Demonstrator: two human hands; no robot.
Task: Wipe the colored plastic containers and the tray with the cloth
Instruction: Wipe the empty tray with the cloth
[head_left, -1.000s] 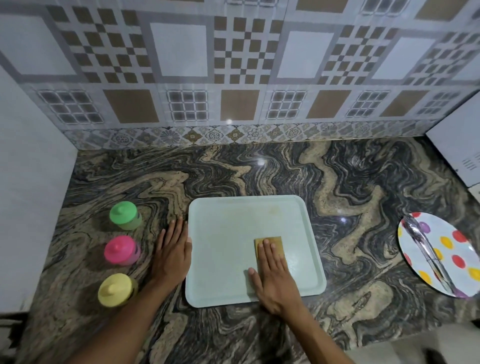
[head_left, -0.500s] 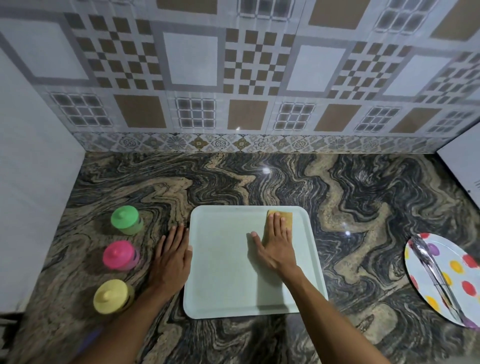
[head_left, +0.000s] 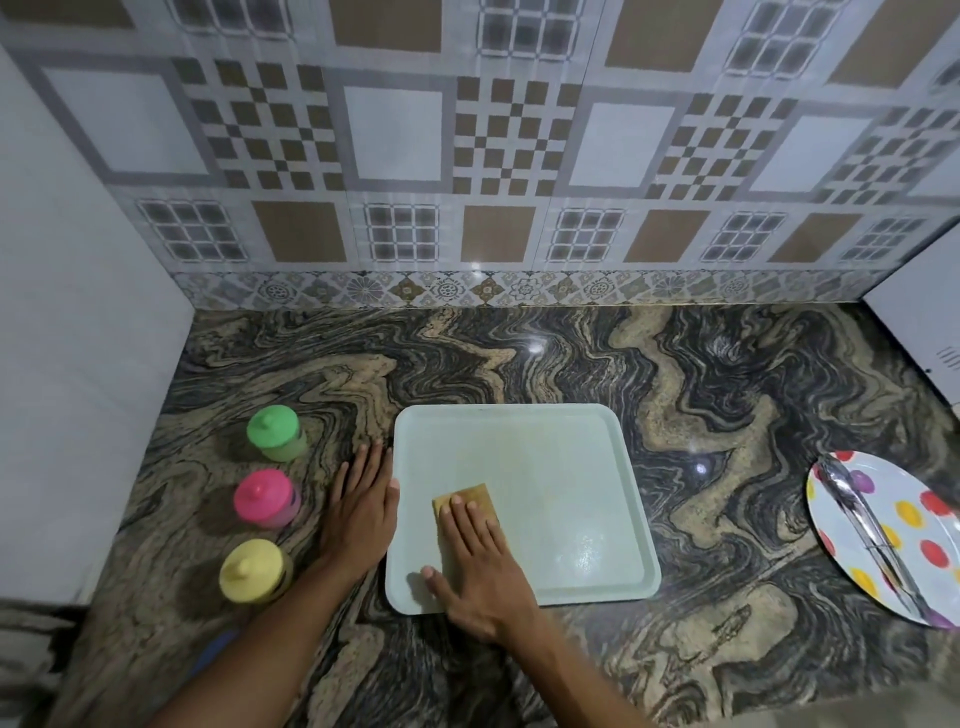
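A pale green tray (head_left: 561, 467) lies flat on the marbled counter. My right hand (head_left: 480, 566) presses a small tan cloth (head_left: 470, 496) flat against the tray's near left part, fingers straight. My left hand (head_left: 363, 514) rests flat on the counter against the tray's left rim, thumb touching the edge. Three lidded plastic containers stand in a column to the left: green (head_left: 274, 432) farthest, pink (head_left: 264, 498) in the middle, yellow (head_left: 253, 570) nearest.
A white plate with coloured dots (head_left: 883, 535) sits at the right edge with metal tongs (head_left: 862, 525) across it. A white wall panel (head_left: 78, 338) bounds the left, a tiled wall the back, a white appliance (head_left: 924, 332) the far right.
My right hand slid the cloth from the tray's far right corner back to its near left part. The left hand stayed against the rim. The camera shifted slightly.
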